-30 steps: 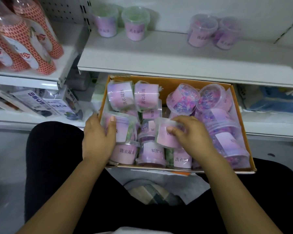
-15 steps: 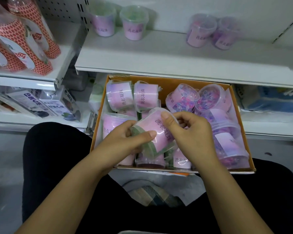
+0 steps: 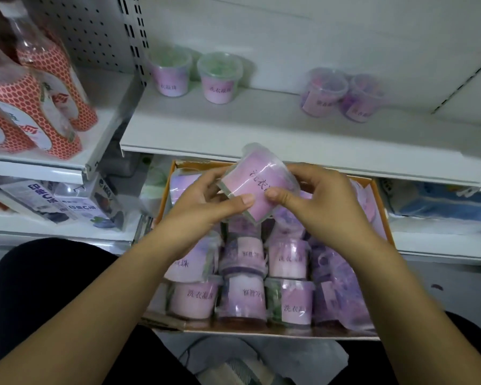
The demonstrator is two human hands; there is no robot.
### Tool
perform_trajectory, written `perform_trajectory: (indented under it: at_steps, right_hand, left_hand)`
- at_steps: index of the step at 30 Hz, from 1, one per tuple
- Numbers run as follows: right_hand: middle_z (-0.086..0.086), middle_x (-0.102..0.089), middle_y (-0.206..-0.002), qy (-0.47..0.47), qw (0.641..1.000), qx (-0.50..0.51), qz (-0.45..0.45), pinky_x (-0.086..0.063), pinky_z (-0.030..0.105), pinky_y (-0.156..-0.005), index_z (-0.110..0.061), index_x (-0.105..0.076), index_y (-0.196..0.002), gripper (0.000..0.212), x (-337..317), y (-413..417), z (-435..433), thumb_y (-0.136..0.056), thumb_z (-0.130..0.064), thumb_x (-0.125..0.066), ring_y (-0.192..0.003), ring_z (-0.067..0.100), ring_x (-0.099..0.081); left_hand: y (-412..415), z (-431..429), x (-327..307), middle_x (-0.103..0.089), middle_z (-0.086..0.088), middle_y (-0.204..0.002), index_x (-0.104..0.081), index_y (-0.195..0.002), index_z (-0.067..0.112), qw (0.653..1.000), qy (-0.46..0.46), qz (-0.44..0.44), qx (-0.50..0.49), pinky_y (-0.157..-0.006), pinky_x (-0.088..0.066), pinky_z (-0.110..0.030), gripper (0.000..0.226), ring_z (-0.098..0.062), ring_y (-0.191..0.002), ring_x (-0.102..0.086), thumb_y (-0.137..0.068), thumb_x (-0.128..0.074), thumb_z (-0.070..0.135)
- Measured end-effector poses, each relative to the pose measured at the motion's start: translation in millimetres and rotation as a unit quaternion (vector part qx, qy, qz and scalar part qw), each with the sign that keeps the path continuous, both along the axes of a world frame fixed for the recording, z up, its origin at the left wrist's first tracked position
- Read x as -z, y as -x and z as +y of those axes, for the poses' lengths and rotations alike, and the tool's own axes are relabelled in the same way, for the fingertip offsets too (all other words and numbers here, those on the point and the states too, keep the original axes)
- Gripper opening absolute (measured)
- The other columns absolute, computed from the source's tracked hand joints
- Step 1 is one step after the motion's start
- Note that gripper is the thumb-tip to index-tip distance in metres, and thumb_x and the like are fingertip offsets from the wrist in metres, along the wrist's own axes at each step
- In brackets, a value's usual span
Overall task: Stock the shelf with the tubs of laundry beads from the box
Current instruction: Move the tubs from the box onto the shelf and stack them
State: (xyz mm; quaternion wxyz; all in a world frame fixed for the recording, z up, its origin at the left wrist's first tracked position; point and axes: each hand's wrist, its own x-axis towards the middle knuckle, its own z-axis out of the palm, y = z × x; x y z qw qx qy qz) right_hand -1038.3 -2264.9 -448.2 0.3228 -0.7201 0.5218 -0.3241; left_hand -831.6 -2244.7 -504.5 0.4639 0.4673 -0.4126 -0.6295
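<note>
Starting at far left with red honeycomb-patterned bottles upright on a neighbouring shelf, and boxed cartons on the ledge beneath them. Moving right to two green-bead tubs upright side by side at the back left of the white shelf. Just below that shelf's front edge, both hands clamped on one plastic-wrapped tub of laundry beads, held tilted above the far half of the cardboard box: left hand curled round the rim end with its thumb laid across the pink label, right hand wrapped round the other end with its thumb pressed on the same label, thumbs nearly meeting. Underneath, more wrapped tubs packed close in rows inside the box. Further right on the shelf, two purple-bead tubs upright and just beside each other, well apart from the green pair. At far right, a blue package on the lower ledge
</note>
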Motion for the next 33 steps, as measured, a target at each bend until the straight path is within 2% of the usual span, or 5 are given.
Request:
perform_trajectory:
  at_steps: [6,10,15,21,33]
  right_hand:
    - [-0.012,-0.073,-0.117,0.063,0.997,-0.008,0.032,-0.047,0.018,-0.096,-0.02,-0.075,-0.119,0.038,-2,-3,-69,-0.081,-0.019,-0.082,-0.109,-0.002,-0.065]
    - [-0.007,-0.065,-0.126,0.097,0.995,0.017,0.031,-0.035,0.004,-0.102,-0.015,-0.072,-0.123,0.042,12,-1,-105,-0.083,-0.01,-0.08,-0.118,-0.003,-0.056]
    - [0.004,-0.067,-0.129,0.136,0.989,0.008,0.055,-0.031,0.017,-0.116,-0.01,-0.071,-0.123,0.041,43,5,-136,-0.084,0.003,-0.075,-0.131,0.007,-0.05]
    - [0.013,-0.067,-0.129,0.215,0.97,-0.007,0.116,-0.029,0.028,-0.118,-0.006,-0.071,-0.122,0.044,77,7,-163,-0.08,0.01,-0.071,-0.131,0.032,-0.055]
    - [0.017,-0.061,-0.138,0.193,0.96,0.037,0.197,-0.042,0.052,-0.111,-0.005,-0.065,-0.128,0.047,79,-11,-225,-0.083,0.009,-0.067,-0.128,0.04,-0.056]
  left_hand:
    - [-21,-65,-7,-0.067,0.01,-0.13,-0.049,-0.139,0.033,0.985,0.061,-0.155,0.033,-0.096,-0.053,-0.03,0.087,-0.01,-0.115,-0.067,-0.064,-0.088,0.049]
    - [-28,-94,-6,-0.062,0.011,-0.129,-0.058,-0.135,0.029,0.963,0.033,-0.269,-0.001,-0.085,-0.043,-0.014,0.06,-0.007,-0.119,-0.059,-0.088,-0.06,0.066]
    - [-30,-125,23,-0.054,-0.002,-0.146,-0.058,-0.139,0.02,0.904,0.05,-0.425,-0.021,-0.113,-0.034,-0.039,0.065,-0.023,-0.14,-0.042,-0.099,-0.036,0.067]
    - [-32,-142,45,-0.027,-0.009,-0.165,-0.043,-0.151,0.01,0.795,0.064,-0.603,0.029,-0.125,-0.014,-0.037,0.066,-0.025,-0.153,-0.021,-0.103,-0.039,0.055]
    - [-18,-158,38,-0.049,-0.006,-0.146,-0.054,-0.136,0.014,0.686,0.054,-0.724,0.043,-0.105,-0.041,-0.038,0.06,-0.026,-0.134,-0.043,-0.1,-0.039,0.06]
